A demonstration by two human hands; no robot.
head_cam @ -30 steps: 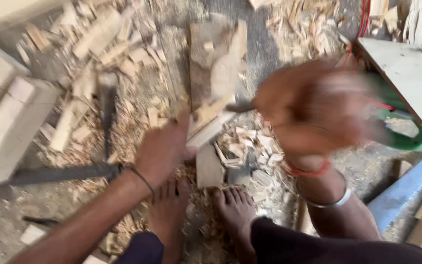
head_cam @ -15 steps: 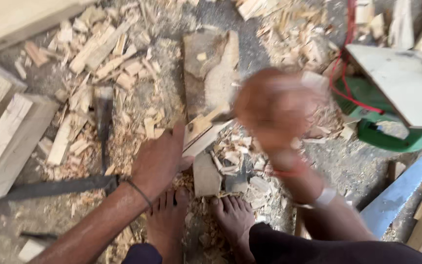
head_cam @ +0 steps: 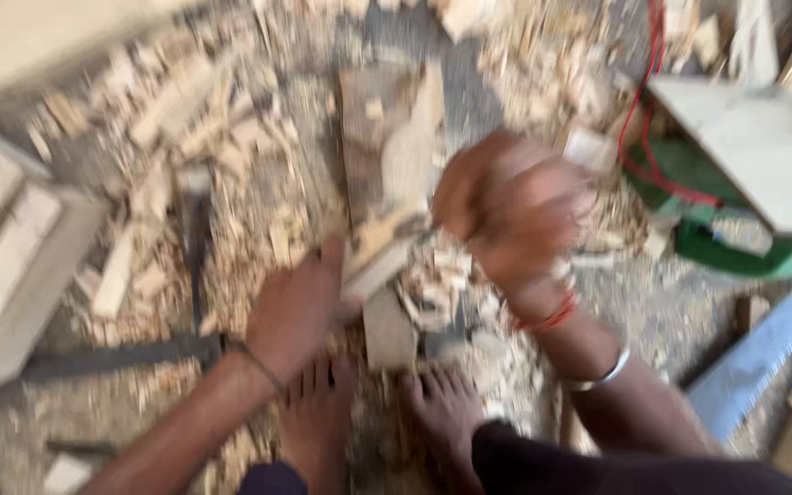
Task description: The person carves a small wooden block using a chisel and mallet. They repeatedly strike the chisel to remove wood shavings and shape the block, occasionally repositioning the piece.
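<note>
My left hand (head_cam: 300, 307) presses a pale wooden strip (head_cam: 373, 268) onto a worn wooden chopping block (head_cam: 387, 151) on the floor. My right hand (head_cam: 515, 215) is a closed fist, blurred by motion, just right of the strip and above a heap of fresh shavings (head_cam: 433, 280). The earlier frames show a dark tool tip sticking out of this fist; in this frame the blur hides the tool. A red thread and a metal bangle (head_cam: 602, 376) are on my right wrist. My bare feet (head_cam: 446, 412) rest in front of the block.
Wood chips (head_cam: 231, 137) cover the floor around the block. Pale planks (head_cam: 11, 266) lie at the left beside a dark metal bar (head_cam: 112, 353). At the right stand a green machine (head_cam: 744, 257) under a white board (head_cam: 753, 147), a red cable (head_cam: 639, 101) and a blue beam (head_cam: 763, 353).
My right fist has come down and to the left, closer to the strip and the shavings. My left hand has kept its hold on the strip.
</note>
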